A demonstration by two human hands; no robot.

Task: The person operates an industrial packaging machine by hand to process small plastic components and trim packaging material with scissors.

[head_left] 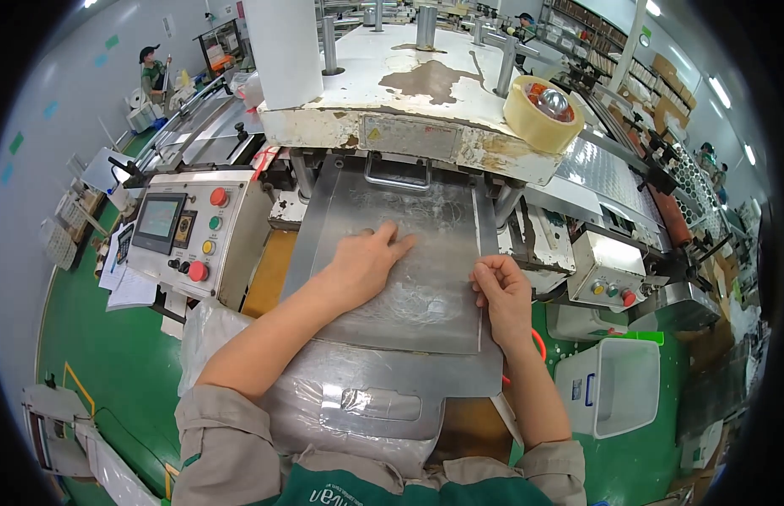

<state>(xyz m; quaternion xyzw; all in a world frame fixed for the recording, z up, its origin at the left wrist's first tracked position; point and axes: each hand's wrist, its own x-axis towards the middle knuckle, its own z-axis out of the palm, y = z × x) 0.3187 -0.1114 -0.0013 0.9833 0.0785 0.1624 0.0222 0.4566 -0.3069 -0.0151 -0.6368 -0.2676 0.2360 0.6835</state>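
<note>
A flat grey metal plate (341, 211) juts toward me from under the press head, with a thinner sheet (383, 325) on top marked by pale, scratchy swirls. My left hand (371, 261) rests on the sheet's middle, fingers partly bent and apart, gripping nothing. At the sheet's right edge my right hand (503, 295) has thumb and forefinger pressed together. Whatever lies between those fingertips, if anything, is too small to make out. A metal handle (398, 179) sits at the plate's far end, just under the press.
The worn white press head (358, 126) carries a tape roll (535, 122). Left stands a control panel (177, 244) with a screen and buttons; right, a smaller button box (609, 274). Plastic-wrapped material (324, 384) lies nearest me. A clear bin (607, 388) stands on the floor. People work far off.
</note>
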